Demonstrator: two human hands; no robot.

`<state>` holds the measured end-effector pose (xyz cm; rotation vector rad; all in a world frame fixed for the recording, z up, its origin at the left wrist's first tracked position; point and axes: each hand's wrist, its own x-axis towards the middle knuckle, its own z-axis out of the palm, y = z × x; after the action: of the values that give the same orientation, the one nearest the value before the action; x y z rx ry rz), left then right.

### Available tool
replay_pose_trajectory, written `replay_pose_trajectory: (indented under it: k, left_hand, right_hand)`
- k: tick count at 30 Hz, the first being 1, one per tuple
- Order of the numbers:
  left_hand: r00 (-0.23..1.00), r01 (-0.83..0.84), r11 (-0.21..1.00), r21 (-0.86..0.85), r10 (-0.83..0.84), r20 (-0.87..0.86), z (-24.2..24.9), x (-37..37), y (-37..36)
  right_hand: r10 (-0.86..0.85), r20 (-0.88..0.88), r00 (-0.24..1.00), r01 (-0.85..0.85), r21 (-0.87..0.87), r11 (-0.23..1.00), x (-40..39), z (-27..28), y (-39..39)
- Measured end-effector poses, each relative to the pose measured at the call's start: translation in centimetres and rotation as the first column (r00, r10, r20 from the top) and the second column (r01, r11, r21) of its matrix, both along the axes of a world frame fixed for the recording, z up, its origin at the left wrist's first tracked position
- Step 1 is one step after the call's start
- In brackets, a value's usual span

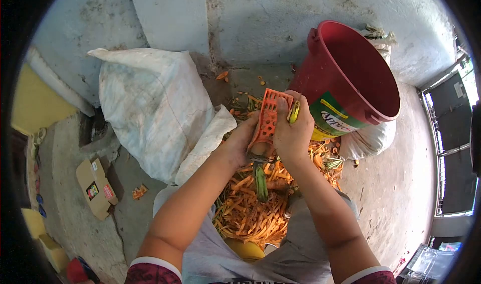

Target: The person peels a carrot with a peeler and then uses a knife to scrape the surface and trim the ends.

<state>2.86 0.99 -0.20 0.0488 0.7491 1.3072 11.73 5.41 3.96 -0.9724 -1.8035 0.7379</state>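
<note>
An orange perforated plastic piece (269,116), like a small crate or grater, is held upright between my two hands. My left hand (240,141) has its fingers wrapped round its lower left side. Against its right side my right hand (295,131) is closed, with a yellow-green object (294,112) showing between the fingers. Just below the hands a green stem-like piece (261,183) points downward; what it joins is partly hidden. Under the hands lies a heap of orange shreds and peelings (250,216) between my legs.
A red bucket (309,66) with a green and yellow label stands at the right, with a white sack (368,143) behind it. A large white sack (150,108) slumps at the left. Flattened cardboard (95,189) lies on the floor at the far left. A wall rises behind.
</note>
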Motion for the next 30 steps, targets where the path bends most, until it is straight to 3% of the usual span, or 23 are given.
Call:
replay_pose_trajectory:
  k: [3,5,7,9,10,11,14,17,21,24,28,30]
  left_hand:
    - [0.999,0.041,0.997,-0.058,-0.041,-0.004,1.1,0.3,0.0]
    - [0.973,0.139,0.99,-0.015,-0.14,-0.182,1.4,-0.2,-0.1]
    - [0.93,0.261,0.965,0.016,-0.248,-0.271,1.2,-0.6,-0.5]
    - [0.884,0.403,0.914,0.045,-0.376,-0.277,0.6,-0.5,-1.2]
    - [0.785,0.432,0.902,-0.009,-0.381,-0.487,1.6,-0.2,-1.6]
    - [0.807,0.413,0.911,0.008,-0.362,-0.466,1.7,0.3,-1.9]
    - [0.859,0.402,0.915,0.034,-0.364,-0.36,1.6,0.7,-2.3]
    - [0.886,0.313,0.946,-0.083,-0.323,-0.332,-0.6,-0.2,-0.8]
    - [0.954,0.287,0.957,0.04,-0.282,-0.098,0.3,-0.8,-0.6]
    - [0.95,0.278,0.951,0.138,-0.293,0.107,-0.3,-0.9,-0.5]
    - [0.992,0.118,0.993,0.017,-0.118,0.047,0.1,-0.1,-0.3]
    - [0.995,0.082,0.997,0.008,-0.083,0.05,-0.6,-0.2,-0.1]
  right_hand:
    - [-0.086,0.037,0.996,0.082,0.099,0.992,0.2,-0.4,0.3]
    - [-0.19,0.075,0.979,0.181,0.112,0.977,0.2,-0.4,0.8]
    - [-0.313,-0.07,0.947,0.32,0.202,0.926,1.0,-0.2,3.8]
    - [-0.404,-0.132,0.905,0.42,0.123,0.899,3.3,-1.0,8.3]
    - [-0.504,-0.104,0.858,0.514,0.214,0.831,4.2,-0.8,9.3]
    - [-0.598,-0.087,0.797,0.593,0.305,0.746,4.9,-0.7,10.1]
    - [-0.445,-0.356,0.822,0.41,-0.173,0.896,6.3,0.0,11.5]
    - [-0.209,-0.543,0.813,0.121,-0.193,0.974,4.8,0.3,9.9]
    - [-0.208,-0.432,0.877,0.01,-0.418,0.908,2.3,0.2,7.0]
    - [-0.164,-0.495,0.853,-0.149,-0.533,0.833,0.9,0.9,5.3]
    - [-0.039,-0.345,0.938,-0.13,-0.455,0.881,0.2,0.0,3.6]
    - [0.002,-0.151,0.988,-0.047,-0.297,0.954,-0.1,0.2,1.7]
